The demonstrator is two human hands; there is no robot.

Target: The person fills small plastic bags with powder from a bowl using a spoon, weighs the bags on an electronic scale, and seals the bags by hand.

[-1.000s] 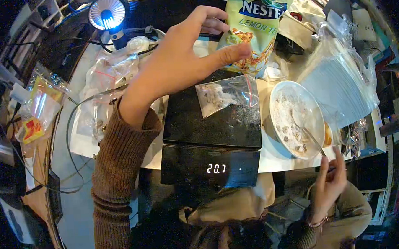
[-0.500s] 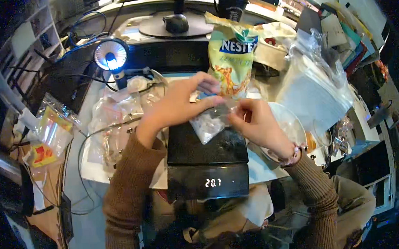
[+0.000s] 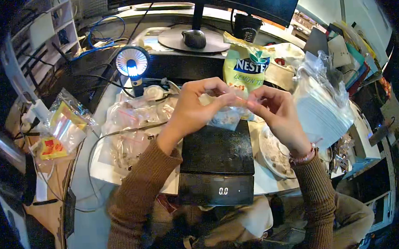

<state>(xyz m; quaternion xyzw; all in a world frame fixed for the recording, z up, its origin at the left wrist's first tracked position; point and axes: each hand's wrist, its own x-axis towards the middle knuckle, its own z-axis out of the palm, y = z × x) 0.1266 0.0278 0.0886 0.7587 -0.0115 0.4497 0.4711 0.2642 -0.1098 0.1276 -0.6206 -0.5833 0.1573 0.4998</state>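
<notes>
A small clear zip bag [image 3: 225, 119] with whitish contents hangs over the back of a black digital scale [image 3: 215, 151]. My left hand [image 3: 197, 107] pinches the bag's upper edge, fingers bent over it. From the other side, my right hand [image 3: 279, 115] grips the same edge between thumb and fingers, near a reddish strip. White powder specks lie on the scale's top, and its display reads 0.0. Right of the scale, partly under my right wrist, is a round dish [image 3: 274, 158] with pale, lumpy contents. The fingers hide part of the bag's top.
A Nestea lemon tea pouch [image 3: 246, 67] stands behind my hands. Several clear bags [image 3: 132, 115] lie at left beside a lit small fan [image 3: 133, 67]. A stack of white sheets [image 3: 319, 103] is at right. A cable [image 3: 96, 147] crosses the table's left side.
The bag has risen off the scale, and the reading has gone from 20.7 to 0.0. My left hand has closed on the bag's top edge. The view has tilted upward.
</notes>
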